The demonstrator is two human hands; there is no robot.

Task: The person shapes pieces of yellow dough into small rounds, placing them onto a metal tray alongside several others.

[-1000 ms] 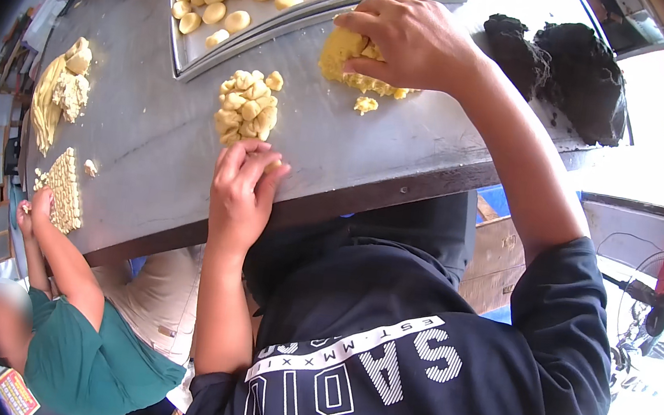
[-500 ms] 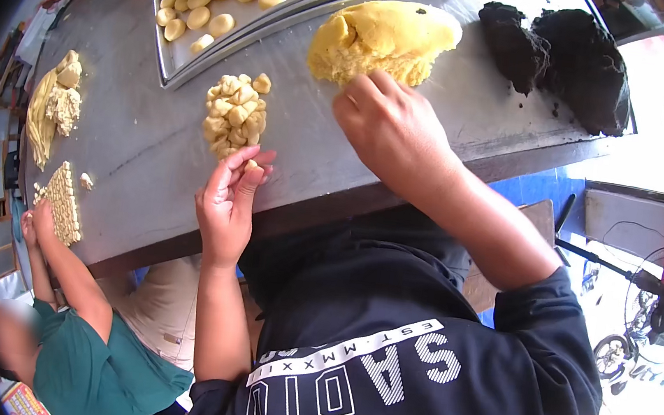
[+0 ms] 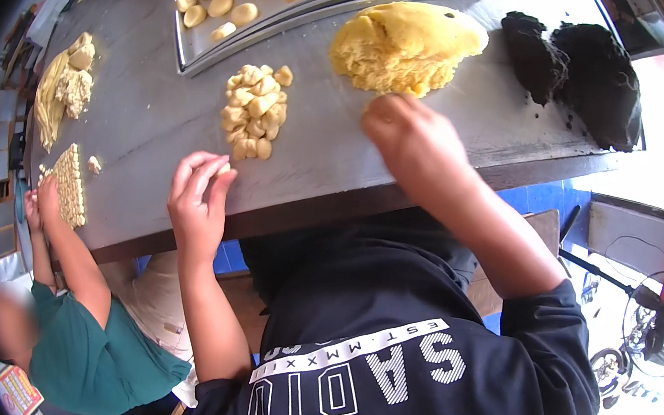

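My left hand (image 3: 200, 200) is at the near edge of the metal table (image 3: 314, 151), pinching a small piece of pale dough (image 3: 225, 168) between thumb and fingers. Just beyond it lies a pile of small dough pieces (image 3: 254, 111). My right hand (image 3: 417, 139) is curled and somewhat blurred, right by the near side of a large yellow dough mass (image 3: 410, 47) with a torn, crumbly face. A narrow gap seems to part the fingers from the mass. Whatever those fingers hold is hidden.
A metal tray (image 3: 192, 66) of round dough pieces stands at the far side. Dark, crumbly lumps (image 3: 592, 82) lie at the right. At left, a co-worker in a green shirt (image 3: 103, 353) handles rows of small dough pieces (image 3: 70, 184) beside more dough (image 3: 64, 92).
My right hand has drawn back from the torn face of the yellow dough. The left hand has moved left, away from the pile, still pinching its piece. The whole view has shifted slightly.
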